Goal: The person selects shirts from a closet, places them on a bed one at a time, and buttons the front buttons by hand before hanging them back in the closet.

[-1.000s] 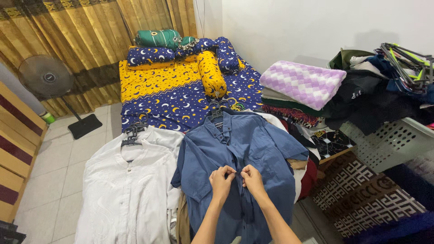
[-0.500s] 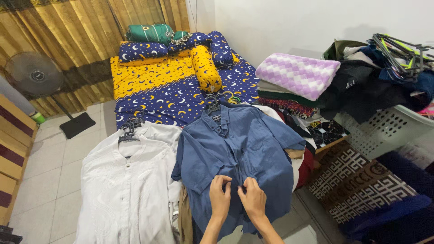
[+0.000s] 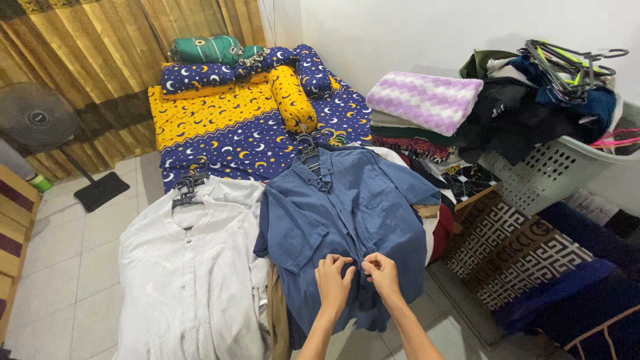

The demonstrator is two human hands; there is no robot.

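A blue short-sleeved shirt [image 3: 340, 220] lies spread on a black hanger [image 3: 308, 155], its collar toward the mattress. My left hand [image 3: 333, 283] and my right hand [image 3: 381, 275] pinch the shirt's front placket close together near its lower part. To the left lies a white long-sleeved shirt [image 3: 187, 280] on its own dark hanger [image 3: 185, 190].
A mattress [image 3: 227, 133] with a yellow and blue moon-print sheet, pillows and a bolster lies beyond. Folded cloths, a lilac checked blanket [image 3: 423, 100] and a white laundry basket [image 3: 560, 167] heaped with clothes and hangers stand right. A fan [image 3: 40, 123] stands left on the tiled floor.
Both hands have moved down the blue shirt's front, from mid-chest to near the hem, still pinching the placket. The view has shifted a little.
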